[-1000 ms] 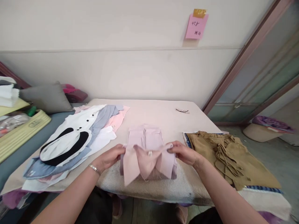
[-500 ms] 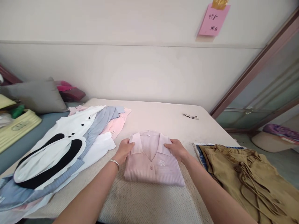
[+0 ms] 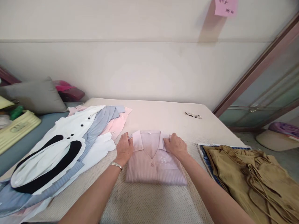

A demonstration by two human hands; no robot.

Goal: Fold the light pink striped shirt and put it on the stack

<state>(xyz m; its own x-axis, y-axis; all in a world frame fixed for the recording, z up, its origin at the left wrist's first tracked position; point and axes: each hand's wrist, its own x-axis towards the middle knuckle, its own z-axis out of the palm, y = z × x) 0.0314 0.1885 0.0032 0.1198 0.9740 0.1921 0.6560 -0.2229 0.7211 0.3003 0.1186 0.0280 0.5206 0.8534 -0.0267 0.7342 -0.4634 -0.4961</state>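
Observation:
A folded pale pink collared shirt [image 3: 154,161] lies front-up on the beige table [image 3: 163,115], collar pointing away from me. My left hand [image 3: 124,148], with a bracelet on the wrist, presses flat on the shirt's left shoulder next to the collar. My right hand [image 3: 175,145] rests flat on the right collar flap. Both hands lie on the fabric with the fingers spread; neither grips it.
A pile of white, black, blue and pink garments [image 3: 67,146] covers the table's left side. Brown trousers [image 3: 252,174] lie at the right over a striped cloth. A hair clip [image 3: 193,115] sits at the far right. A grey cushion [image 3: 35,96] and a yellow box [image 3: 16,129] are further left.
A second ago both hands held the shirt's collar end at the table's near edge, back side up; now it lies front-up, folded flat, and the hands have moved onto the collar, pressing it.

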